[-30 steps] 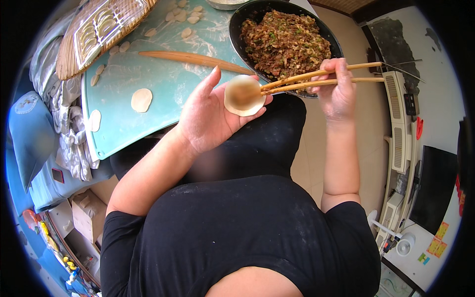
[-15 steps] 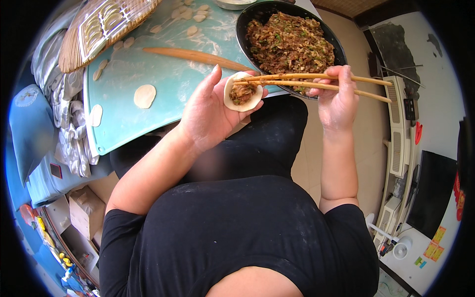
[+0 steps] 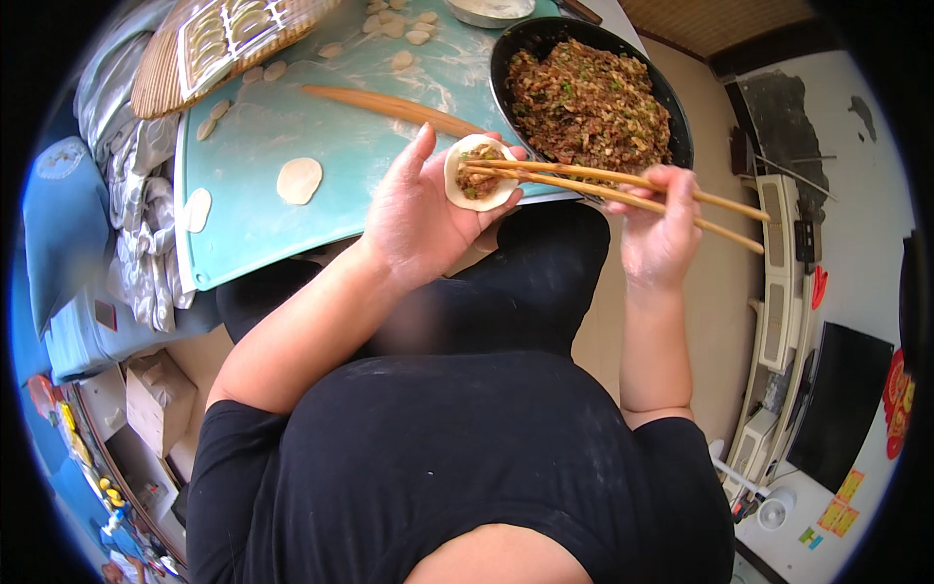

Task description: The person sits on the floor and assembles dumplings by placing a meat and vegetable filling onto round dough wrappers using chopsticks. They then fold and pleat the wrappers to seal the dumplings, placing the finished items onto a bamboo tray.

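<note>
On the upturned fingers of my left hand rests a round dumpling wrapper, with a lump of meat filling in its middle. My right hand grips a pair of long wooden chopsticks, their tips pressing on that filling. Just beyond my hands stands a black pan heaped with brown minced filling flecked with green. A tapered wooden rolling pin lies behind my left hand, its near end hidden by the fingers. Flat wrappers lie on the mat to the left.
The floury turquoise mat covers the table. At far left, a woven tray bears a white compartment tray of dumplings. Small dough pieces and a metal bowl sit at the back. My knees are under the near edge.
My right hand has lowered, so the chopsticks now slant down to the right. Their tips stay at the filling, which looks flatter. The whole view has shifted slightly.
</note>
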